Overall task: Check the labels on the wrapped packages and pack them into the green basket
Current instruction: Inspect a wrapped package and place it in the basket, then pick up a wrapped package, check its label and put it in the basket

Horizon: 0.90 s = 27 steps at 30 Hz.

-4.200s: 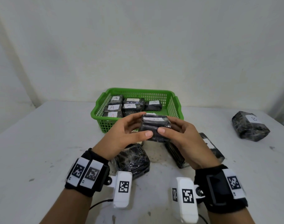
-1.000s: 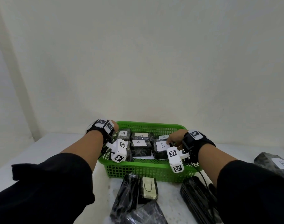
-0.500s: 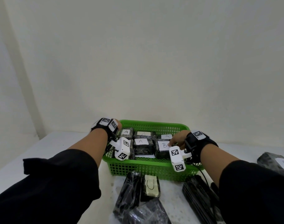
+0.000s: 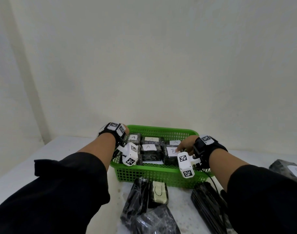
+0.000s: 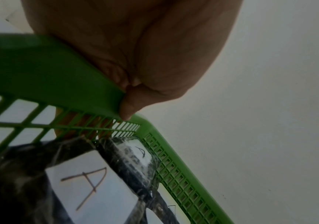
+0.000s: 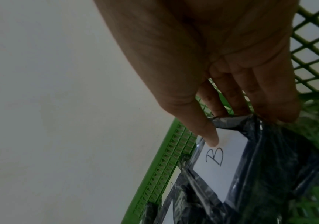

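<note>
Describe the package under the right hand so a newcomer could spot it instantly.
Find the green basket on the white table. In its near right corner lies a black wrapped package, with the right hand touching its top. Its white label reads B; the other readable labels in the basket say A.

We see labelled packages (image 4: 150, 150) in the basket (image 4: 158, 173); three more packages (image 4: 149, 206) lie before it on the table (image 4: 63, 149).

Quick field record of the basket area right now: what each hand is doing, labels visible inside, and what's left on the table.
left hand: grips green basket rim
right hand: fingers on B package, inside basket
labels in basket: four A visible, one B
on table: U-labelled package, other wrapped packages, one far right
</note>
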Tool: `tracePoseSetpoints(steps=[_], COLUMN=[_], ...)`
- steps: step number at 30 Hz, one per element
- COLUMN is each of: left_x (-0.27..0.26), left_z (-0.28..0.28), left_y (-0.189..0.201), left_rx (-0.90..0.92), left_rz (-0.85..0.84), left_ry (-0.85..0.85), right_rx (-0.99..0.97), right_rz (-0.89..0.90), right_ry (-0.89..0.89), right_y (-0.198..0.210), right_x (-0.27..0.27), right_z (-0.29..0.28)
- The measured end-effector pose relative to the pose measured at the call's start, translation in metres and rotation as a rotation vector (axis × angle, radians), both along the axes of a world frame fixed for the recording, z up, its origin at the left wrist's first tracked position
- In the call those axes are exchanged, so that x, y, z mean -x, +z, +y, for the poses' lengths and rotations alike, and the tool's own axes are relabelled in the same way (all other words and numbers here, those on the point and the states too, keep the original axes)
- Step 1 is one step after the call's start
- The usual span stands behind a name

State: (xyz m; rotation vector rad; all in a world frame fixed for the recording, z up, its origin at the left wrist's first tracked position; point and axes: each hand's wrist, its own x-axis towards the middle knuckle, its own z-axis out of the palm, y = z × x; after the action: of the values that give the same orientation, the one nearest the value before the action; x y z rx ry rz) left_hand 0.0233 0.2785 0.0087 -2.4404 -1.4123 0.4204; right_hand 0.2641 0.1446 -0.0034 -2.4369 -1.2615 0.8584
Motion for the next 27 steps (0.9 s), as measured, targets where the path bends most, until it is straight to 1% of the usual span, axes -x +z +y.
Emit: tracePoseSetpoints(steps=[1, 2, 3, 4, 5, 6, 8, 9, 10, 11, 13, 14, 15, 18, 20, 22, 27], left_x=[-0.002, -0.005, -0.008, -0.009, -0.015, -0.019, -0.03, -0.029, -0.023, -0.019, -0.01, -0.008, -0.008, -0.005, -0.001, 0.003, 0.016], left_z=[0.013, 0.023, 0.039, 0.057, 0.096, 0.135, 0.195, 0.19, 0.157, 0.11, 0.029, 0.003, -0.008, -0.036, -0.058, -0.09, -0.159], left_y=[-0.007, -0.014, -0.021, -0.028, -0.046, -0.065, -0.09, -0.082, -0.063, -0.037, 0.004, 0.014, 0.018, 0.03, 0.032, 0.034, 0.02], left_rx=[0.037, 0.071, 0.115, 0.123, 0.121, 0.129, 0.091, 0.083, 0.086, 0.096, 0.175, 0.205, 0.19, 0.164, 0.179, 0.179, 0.244], left_rz=[-0.018, 0.005, -0.012, -0.023, -0.02, -0.075, -0.048, -0.105, -0.173, -0.21, -0.388, -0.51, -0.601, -0.809, -0.836, -0.818, -0.799], left_ry=[0.047, 0.084, 0.078, 0.082, 0.088, 0.075, 0.027, 0.039, 0.071, 0.074, 0.172, 0.205, 0.232, 0.229, 0.131, 0.01, -0.138], right_rx=[0.0, 0.007, 0.001, -0.052, -0.11, -0.176, -0.263, -0.292, -0.318, -0.347, -0.402, -0.421, -0.434, -0.474, -0.506, -0.542, -0.577], right_rz=[-0.031, -0.076, -0.118, -0.15, -0.148, -0.15, -0.168, -0.192, -0.218, -0.233, -0.281, -0.308, -0.325, -0.349, -0.35, -0.339, -0.319], right_ry=[0.014, 0.058, 0.085, 0.072, 0.043, 0.029, 0.063, 0.088, 0.108, 0.127, 0.175, 0.196, 0.215, 0.263, 0.283, 0.291, 0.346], right_y=[0.001, 0.003, 0.005, 0.007, 0.01, 0.014, 0.023, 0.029, 0.034, 0.039, 0.045, 0.047, 0.048, 0.046, 0.041, 0.034, 0.018], right_x=[0.001, 0.002, 0.002, 0.001, 0.002, 0.003, 0.004, 0.007, 0.01, 0.013, 0.02, 0.024, 0.028, 0.039, 0.046, 0.053, 0.07], right_z=[0.001, 0.002, 0.004, 0.005, 0.005, 0.004, 0.003, 0.0, -0.004, -0.008, -0.018, -0.025, -0.03, -0.046, -0.057, -0.071, -0.112])
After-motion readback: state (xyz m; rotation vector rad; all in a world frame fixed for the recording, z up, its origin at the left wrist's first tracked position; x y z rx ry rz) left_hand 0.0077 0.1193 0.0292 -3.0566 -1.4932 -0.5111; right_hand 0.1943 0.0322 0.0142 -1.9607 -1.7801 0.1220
